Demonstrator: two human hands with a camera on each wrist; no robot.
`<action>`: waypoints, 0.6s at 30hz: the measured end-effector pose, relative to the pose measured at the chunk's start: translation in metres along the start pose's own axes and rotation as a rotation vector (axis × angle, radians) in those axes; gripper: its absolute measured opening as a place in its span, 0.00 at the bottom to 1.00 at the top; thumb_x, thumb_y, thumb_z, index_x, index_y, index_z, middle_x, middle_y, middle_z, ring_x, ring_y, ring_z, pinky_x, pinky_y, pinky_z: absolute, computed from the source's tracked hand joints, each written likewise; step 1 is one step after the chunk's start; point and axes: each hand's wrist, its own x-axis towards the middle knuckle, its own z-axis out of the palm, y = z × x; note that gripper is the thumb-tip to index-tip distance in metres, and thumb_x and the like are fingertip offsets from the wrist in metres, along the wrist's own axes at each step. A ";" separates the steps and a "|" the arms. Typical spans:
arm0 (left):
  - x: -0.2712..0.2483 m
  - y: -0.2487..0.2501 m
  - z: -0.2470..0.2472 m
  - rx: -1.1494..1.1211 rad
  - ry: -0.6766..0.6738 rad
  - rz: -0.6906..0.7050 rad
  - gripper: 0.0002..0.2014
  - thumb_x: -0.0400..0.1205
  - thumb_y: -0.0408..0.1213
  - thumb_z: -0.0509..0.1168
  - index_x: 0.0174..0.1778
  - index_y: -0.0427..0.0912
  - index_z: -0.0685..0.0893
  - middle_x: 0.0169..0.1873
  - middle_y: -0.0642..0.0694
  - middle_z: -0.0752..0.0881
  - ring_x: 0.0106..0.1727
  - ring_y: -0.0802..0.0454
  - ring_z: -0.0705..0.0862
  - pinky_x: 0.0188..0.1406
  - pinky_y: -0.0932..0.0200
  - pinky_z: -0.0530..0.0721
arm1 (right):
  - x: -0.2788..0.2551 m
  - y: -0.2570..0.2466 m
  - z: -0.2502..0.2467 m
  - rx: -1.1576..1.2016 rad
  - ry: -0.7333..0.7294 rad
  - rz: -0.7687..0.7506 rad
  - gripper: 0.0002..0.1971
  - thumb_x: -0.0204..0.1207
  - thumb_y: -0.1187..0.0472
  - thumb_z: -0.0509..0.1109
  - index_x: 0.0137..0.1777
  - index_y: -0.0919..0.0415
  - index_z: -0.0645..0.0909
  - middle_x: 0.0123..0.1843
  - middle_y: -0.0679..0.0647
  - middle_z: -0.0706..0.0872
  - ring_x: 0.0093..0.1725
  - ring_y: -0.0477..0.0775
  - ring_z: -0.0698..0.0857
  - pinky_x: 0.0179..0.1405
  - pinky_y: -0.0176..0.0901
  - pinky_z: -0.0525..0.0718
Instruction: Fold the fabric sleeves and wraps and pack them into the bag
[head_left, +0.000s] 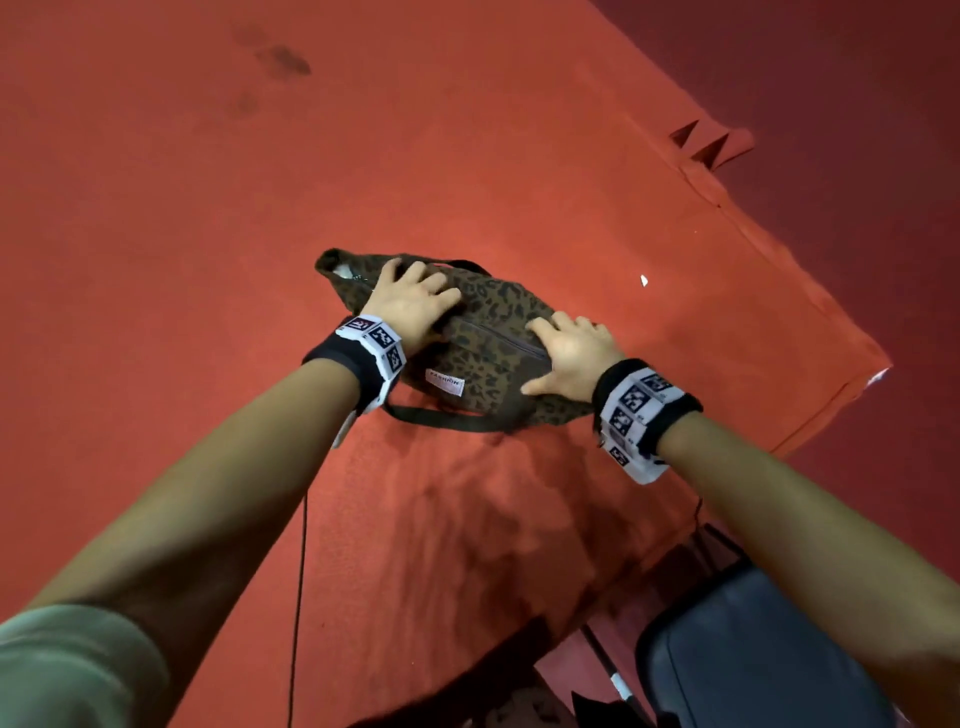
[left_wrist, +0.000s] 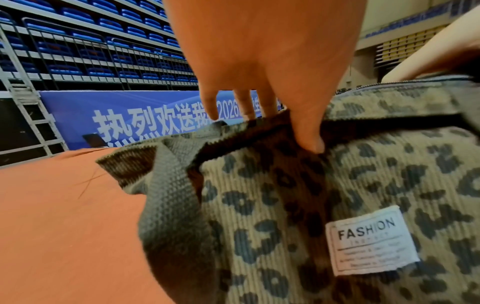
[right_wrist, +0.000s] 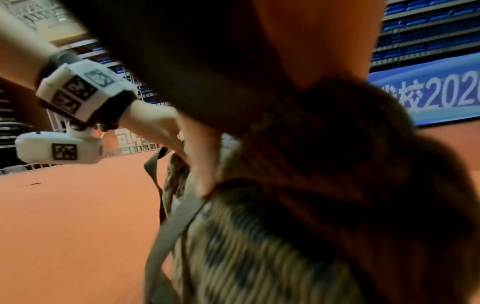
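Observation:
A leopard-print corduroy bag (head_left: 488, 312) lies on its side on the red cloth, its white "FASHION" label (left_wrist: 371, 240) facing me. My left hand (head_left: 415, 301) rests flat on the bag's left end near the opening, fingers spread, the thumb (left_wrist: 309, 133) pressing into the fabric. My right hand (head_left: 571, 353) lies flat on the bag's right end, fingers spread beside the side pocket's zip (head_left: 498, 338). A bit of white (head_left: 344, 270) shows in the bag's mouth. A dark strap (head_left: 441, 418) trails along the near side. No loose sleeves or wraps are visible outside the bag.
The red cloth (head_left: 208, 260) covers the whole table, with its edge running diagonally at the right. A small white scrap (head_left: 644, 281) lies right of the bag. A dark chair (head_left: 769, 649) stands at the lower right, and a thin black cable (head_left: 298, 571) hangs near me.

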 end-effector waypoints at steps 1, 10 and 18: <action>0.000 0.004 -0.001 0.010 0.014 0.006 0.23 0.80 0.48 0.64 0.69 0.45 0.72 0.64 0.46 0.76 0.69 0.42 0.69 0.73 0.41 0.60 | -0.002 -0.002 0.005 -0.019 0.046 -0.009 0.28 0.75 0.40 0.67 0.70 0.54 0.68 0.64 0.56 0.78 0.64 0.63 0.77 0.60 0.55 0.74; -0.040 0.034 -0.056 -0.177 0.103 0.115 0.16 0.80 0.39 0.65 0.63 0.40 0.78 0.56 0.40 0.79 0.61 0.38 0.76 0.55 0.48 0.74 | -0.078 -0.005 -0.013 0.300 0.291 0.150 0.11 0.80 0.52 0.64 0.61 0.50 0.77 0.54 0.57 0.87 0.54 0.64 0.84 0.50 0.49 0.78; -0.067 0.132 -0.119 -0.138 0.163 0.374 0.12 0.79 0.44 0.67 0.54 0.42 0.79 0.49 0.43 0.78 0.54 0.40 0.80 0.42 0.50 0.75 | -0.221 0.024 -0.002 0.428 0.453 0.365 0.06 0.80 0.53 0.64 0.53 0.52 0.75 0.45 0.54 0.83 0.49 0.63 0.83 0.43 0.48 0.73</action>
